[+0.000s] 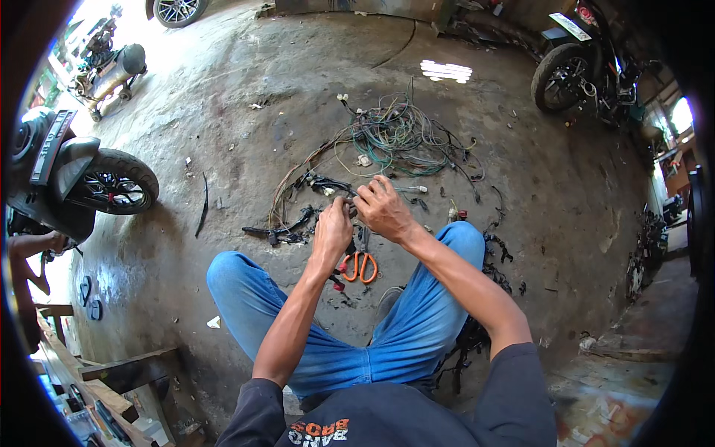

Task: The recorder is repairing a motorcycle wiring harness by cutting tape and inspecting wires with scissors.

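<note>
My left hand [334, 228] and my right hand [383, 205] meet in front of me, fingers pinched together. Between them is something small and dark, mostly hidden by the fingers. Just below, scissors [360, 268] with orange handles lie on the floor, their blades pointing away from me. Beyond my hands spreads a tangled heap of wires [402, 134], green and other colours. A white connector [363, 160] lies at its near edge. Black taped wiring pieces [279, 235] are left of my left hand, and a small red part [337, 284] is left of the scissors.
My bent knees in jeans [242, 279] frame the work spot. More black scraps [497, 249] lie beyond my right knee. A motorcycle wheel [115, 181] stands at left, another motorcycle [573, 74] far right. A wooden bench [126, 365] and a person's arm [33, 257] are at left.
</note>
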The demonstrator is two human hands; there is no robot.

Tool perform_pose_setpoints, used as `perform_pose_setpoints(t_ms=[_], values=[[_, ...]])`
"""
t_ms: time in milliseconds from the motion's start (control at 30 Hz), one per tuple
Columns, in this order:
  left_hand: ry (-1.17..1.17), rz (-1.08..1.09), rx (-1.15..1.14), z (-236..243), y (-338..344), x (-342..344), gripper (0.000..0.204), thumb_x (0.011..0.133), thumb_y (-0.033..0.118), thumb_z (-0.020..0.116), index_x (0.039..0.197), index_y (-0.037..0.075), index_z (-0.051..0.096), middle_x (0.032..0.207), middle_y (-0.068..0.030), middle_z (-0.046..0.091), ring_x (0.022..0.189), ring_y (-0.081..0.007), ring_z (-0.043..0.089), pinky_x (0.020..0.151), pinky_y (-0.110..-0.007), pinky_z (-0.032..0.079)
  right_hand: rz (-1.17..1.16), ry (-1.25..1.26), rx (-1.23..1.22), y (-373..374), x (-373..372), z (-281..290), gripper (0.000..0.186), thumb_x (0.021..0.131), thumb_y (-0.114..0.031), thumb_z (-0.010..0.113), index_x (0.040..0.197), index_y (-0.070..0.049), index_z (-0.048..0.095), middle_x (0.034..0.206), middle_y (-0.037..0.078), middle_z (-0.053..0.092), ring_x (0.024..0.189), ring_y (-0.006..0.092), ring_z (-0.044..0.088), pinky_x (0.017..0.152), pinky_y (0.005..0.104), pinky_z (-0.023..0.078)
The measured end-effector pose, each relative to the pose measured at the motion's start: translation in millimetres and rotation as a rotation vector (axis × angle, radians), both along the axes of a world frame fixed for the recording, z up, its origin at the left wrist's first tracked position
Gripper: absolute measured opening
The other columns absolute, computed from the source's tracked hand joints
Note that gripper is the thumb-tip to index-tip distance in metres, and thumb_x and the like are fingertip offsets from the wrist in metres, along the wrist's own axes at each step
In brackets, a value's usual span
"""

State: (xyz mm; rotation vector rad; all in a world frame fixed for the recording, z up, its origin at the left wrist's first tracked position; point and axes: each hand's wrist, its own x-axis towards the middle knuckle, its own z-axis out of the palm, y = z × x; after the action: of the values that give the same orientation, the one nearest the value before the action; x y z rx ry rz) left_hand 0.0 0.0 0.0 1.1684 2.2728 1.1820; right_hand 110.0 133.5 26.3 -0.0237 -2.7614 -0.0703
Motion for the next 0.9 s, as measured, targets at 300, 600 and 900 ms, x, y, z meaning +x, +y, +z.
perform_pose_setpoints(t_ms=[300,600,900], values=[[-0.198,0.024,-0.063,33.2,-9.3,-9.5,0.027,0.103,0.02,0.05,0.113,-0.001,0.063,0.095,-0.0253,0.069,0.09,-0.0403,0.068,0.078,-0.045,0.05,-0.047,0.126,-0.234,-10.5,9.1,15.2,0.03,0.087,-0.022,0.07,0.113,-0.007,0.065,0.111,0.011,0.057,0.106,0.0304,0.059,0.099,0.047,0.044],[-0.217,0.017,0.029,45.9,-23.4,-21.7,0.029,0.105,0.023,0.047,0.11,-0.002,0.061,0.084,-0.0206,0.068,0.075,-0.0324,0.066,0.069,-0.042,0.049,0.005,0.238,-0.607,-8.9,-0.2,23.4,0.035,0.079,-0.022,0.081,0.112,-0.012,0.072,0.114,0.006,0.066,0.105,0.0277,0.064,0.089,0.0403,0.052],[-0.323,-0.006,0.071,45.1,-25.4,-14.8,0.027,0.106,0.022,0.047,0.118,0.002,0.059,0.078,-0.0055,0.06,0.069,-0.012,0.055,0.06,-0.031,0.046,0.037,0.258,-0.944,-5.8,-8.7,20.5,0.03,0.078,-0.014,0.081,0.107,-0.008,0.073,0.113,0.009,0.067,0.101,0.0261,0.068,0.084,0.0361,0.055]])
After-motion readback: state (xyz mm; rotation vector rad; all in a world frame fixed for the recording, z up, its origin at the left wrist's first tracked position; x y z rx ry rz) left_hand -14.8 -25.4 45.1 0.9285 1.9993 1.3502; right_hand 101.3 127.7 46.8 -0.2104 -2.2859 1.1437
